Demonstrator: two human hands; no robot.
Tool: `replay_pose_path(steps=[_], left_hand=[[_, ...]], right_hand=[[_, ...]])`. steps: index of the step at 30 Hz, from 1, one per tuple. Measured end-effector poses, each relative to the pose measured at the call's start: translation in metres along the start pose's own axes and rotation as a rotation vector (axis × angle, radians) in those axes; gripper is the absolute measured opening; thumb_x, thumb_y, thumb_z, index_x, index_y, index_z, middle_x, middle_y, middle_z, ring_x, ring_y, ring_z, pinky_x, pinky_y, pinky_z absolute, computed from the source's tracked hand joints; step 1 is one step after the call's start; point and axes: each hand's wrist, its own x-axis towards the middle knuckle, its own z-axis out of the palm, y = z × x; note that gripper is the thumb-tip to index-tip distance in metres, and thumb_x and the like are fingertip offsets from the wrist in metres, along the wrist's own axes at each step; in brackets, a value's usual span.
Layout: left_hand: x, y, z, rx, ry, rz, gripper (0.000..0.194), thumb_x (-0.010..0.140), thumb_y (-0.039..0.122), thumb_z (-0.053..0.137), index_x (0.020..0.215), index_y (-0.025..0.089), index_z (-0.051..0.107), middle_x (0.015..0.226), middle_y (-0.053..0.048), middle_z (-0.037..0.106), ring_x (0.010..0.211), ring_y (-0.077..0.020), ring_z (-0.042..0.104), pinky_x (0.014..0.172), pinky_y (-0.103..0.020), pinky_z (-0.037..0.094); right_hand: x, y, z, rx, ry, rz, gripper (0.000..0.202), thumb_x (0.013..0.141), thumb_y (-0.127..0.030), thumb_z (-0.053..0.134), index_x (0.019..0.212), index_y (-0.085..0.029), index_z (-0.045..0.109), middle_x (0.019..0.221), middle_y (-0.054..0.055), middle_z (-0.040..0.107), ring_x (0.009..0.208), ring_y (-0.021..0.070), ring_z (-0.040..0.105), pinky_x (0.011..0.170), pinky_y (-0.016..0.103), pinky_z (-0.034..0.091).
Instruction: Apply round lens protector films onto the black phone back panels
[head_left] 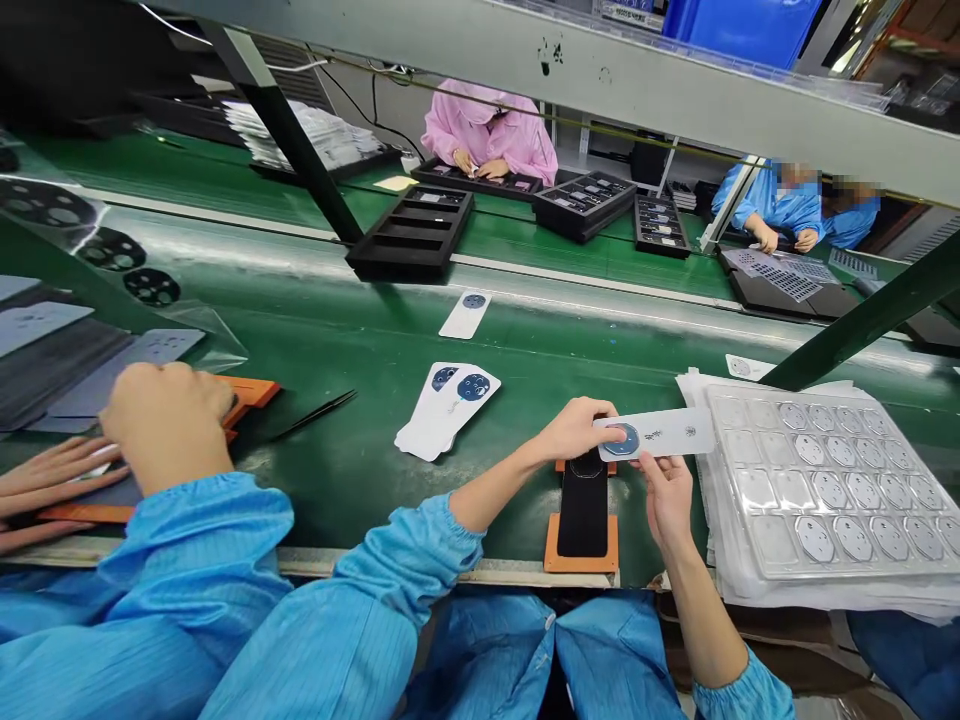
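Note:
A white card [667, 434] with a dark blue round part at its left end is held between my two hands. My left hand [581, 430] pinches that left end, and my right hand [666, 490] grips the lower edge near the middle. Beneath them a black rectangular piece [583, 515] lies on an orange fixture [555, 555] at the bench edge. Several similar cards [435, 425] are stacked to the left, and a single card [465, 315] lies farther back. On the right, a clear tray [772, 545] holds round white pieces on white sheets.
A co-worker's hands [169, 410] work at another orange fixture [255, 392] on the left, beside black tweezers [315, 413]. Black trays [412, 235] stand behind the metal rail. A green post [862, 310] slants down behind the clear tray. Other people sit across the bench.

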Motion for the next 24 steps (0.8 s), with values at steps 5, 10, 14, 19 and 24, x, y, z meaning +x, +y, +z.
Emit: replay_pose_path(steps=[5,10,14,19,24], left_hand=[[-0.038,0.024,0.009,-0.368,0.336,0.072,0.019,0.078,0.035,0.074,0.082,0.016,0.071,0.078,-0.001,0.071,0.069,-0.0153,0.063,0.063,-0.025,0.048],[-0.058,0.034,0.014,-0.212,0.514,0.272,0.019,0.091,0.035,0.062,0.084,0.020,0.071,0.082,-0.005,0.071,0.078,-0.0185,0.064,0.075,-0.031,0.051],[-0.048,0.026,0.007,-0.228,0.640,0.218,0.021,0.089,0.035,0.061,0.076,0.019,0.068,0.078,-0.005,0.068,0.074,-0.0181,0.062,0.071,-0.031,0.050],[-0.018,0.015,-0.030,-0.330,0.676,0.156,0.022,0.084,0.038,0.067,0.080,0.016,0.068,0.084,-0.005,0.072,0.079,-0.0176,0.065,0.077,-0.029,0.052],[0.007,-0.016,-0.093,0.039,0.692,-0.135,0.042,0.089,0.047,0.060,0.121,0.020,0.061,0.118,-0.006,0.070,0.105,-0.0171,0.066,0.088,-0.025,0.051]], right_hand=[[0.001,-0.006,0.012,-0.023,-0.088,-0.101,0.028,0.072,-0.034,0.082,0.092,-0.018,0.070,0.092,0.007,0.076,0.090,0.0221,0.071,0.089,0.040,0.055],[0.004,-0.004,0.014,-0.112,-0.122,-0.165,0.026,0.071,-0.037,0.082,0.085,-0.019,0.071,0.085,0.006,0.076,0.081,0.0231,0.071,0.079,0.039,0.057],[0.019,-0.009,0.029,-0.126,-0.146,-0.220,0.022,0.072,-0.032,0.082,0.085,-0.019,0.071,0.083,0.005,0.076,0.077,0.0207,0.070,0.077,0.036,0.057],[0.068,-0.034,0.064,-0.065,-0.229,-0.273,0.032,0.067,-0.031,0.086,0.091,-0.017,0.070,0.086,0.005,0.076,0.078,0.0188,0.069,0.075,0.033,0.055],[0.137,-0.070,0.094,0.062,-0.141,-0.179,0.045,0.062,-0.034,0.086,0.099,-0.016,0.067,0.086,0.003,0.075,0.074,0.0143,0.065,0.070,0.027,0.052]])
